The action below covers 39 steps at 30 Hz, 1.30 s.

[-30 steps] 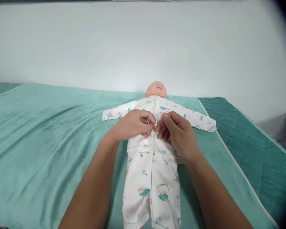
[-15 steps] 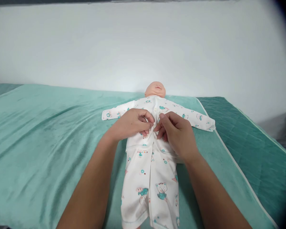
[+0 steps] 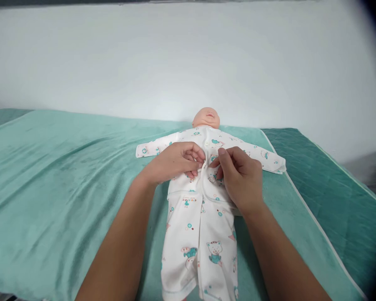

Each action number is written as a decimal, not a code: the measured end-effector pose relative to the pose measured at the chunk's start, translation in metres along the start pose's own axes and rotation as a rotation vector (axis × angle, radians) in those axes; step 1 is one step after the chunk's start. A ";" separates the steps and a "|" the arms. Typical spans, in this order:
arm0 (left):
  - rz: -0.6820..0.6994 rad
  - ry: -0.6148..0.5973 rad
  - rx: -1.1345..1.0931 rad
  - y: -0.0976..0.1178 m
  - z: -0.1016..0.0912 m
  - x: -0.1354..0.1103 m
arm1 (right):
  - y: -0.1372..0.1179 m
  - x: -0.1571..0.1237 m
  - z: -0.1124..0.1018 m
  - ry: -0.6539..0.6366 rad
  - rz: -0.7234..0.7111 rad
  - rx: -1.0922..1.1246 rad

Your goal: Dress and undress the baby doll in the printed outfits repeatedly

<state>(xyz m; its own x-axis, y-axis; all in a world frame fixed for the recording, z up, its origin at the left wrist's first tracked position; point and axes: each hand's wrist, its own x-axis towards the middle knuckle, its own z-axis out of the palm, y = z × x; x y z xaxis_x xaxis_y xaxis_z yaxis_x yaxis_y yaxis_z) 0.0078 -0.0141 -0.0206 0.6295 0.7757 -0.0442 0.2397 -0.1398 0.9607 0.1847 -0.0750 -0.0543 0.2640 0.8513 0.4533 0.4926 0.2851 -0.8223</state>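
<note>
A baby doll (image 3: pixel 206 117) lies on its back, head toward the wall, its sleeves spread to both sides. It wears a white printed baby shirt (image 3: pixel 188 184) and matching pants (image 3: pixel 188 238). My left hand (image 3: pixel 188 159) pinches the edge of the shirt's front opening at the chest. Just right of that edge is my right hand (image 3: pixel 235 167), its fingers loosely bent, thumb and forefinger apart with nothing seen between them. One button (image 3: pixel 207 144) shows higher up, near the neck. My fingers hide part of the front opening.
A light green blanket (image 3: pixel 65 188) with folds on the left lies under the doll. A darker green quilted cover (image 3: pixel 319 188) shows along the right. Behind the doll's head rises a white wall (image 3: pixel 175 62).
My right hand has shifted a little to the right, away from the shirt's front edge. My left hand stays at that edge. The view has shifted slightly.
</note>
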 end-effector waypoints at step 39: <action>-0.055 -0.024 -0.041 -0.002 -0.001 0.001 | 0.002 0.011 -0.020 -0.475 0.043 -0.132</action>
<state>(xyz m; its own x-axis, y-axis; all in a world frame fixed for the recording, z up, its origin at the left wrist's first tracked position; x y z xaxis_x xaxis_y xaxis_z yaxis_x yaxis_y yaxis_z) 0.0075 -0.0125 -0.0220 0.6337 0.7667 -0.1028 0.2441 -0.0721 0.9671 0.2053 -0.0743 -0.0436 -0.1052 0.9765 0.1880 0.5986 0.2131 -0.7722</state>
